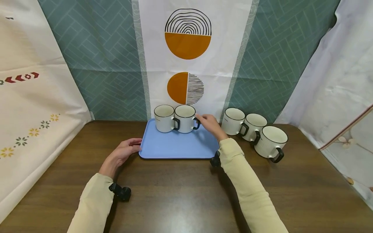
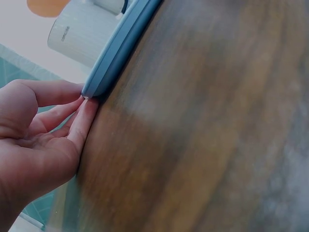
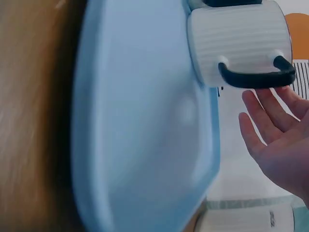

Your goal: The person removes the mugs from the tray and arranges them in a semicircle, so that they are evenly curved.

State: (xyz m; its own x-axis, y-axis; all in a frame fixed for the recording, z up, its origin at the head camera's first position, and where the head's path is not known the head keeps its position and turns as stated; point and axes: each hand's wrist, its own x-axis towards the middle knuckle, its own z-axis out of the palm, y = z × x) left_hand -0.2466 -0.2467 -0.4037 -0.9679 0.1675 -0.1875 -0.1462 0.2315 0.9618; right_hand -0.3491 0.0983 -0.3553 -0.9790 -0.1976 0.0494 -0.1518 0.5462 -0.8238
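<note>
A light blue tray [image 1: 177, 145] lies on the table with two white ribbed mugs, black-rimmed and black-handled, side by side along its back. My left hand [image 1: 124, 150] pinches the tray's left edge between thumb and fingers, as the left wrist view shows at the tray's rim [image 2: 113, 58]. Over the tray's right part, my right hand [image 1: 210, 124] has its fingertips right at the black handle of the right mug [image 1: 184, 121]. In the right wrist view the fingers [image 3: 263, 113] are spread and loosely bent beside that handle [image 3: 256, 79]. The left mug [image 1: 164, 121] stands against its neighbour.
Three more matching mugs stand in a slanting row right of the tray: a back one [image 1: 232, 123], a middle one [image 1: 253, 125] and a front one [image 1: 269, 142]. Behind the brown wooden table [image 1: 175, 194] hang patterned cloths [image 1: 116, 64]. Each wrist wears a small black camera.
</note>
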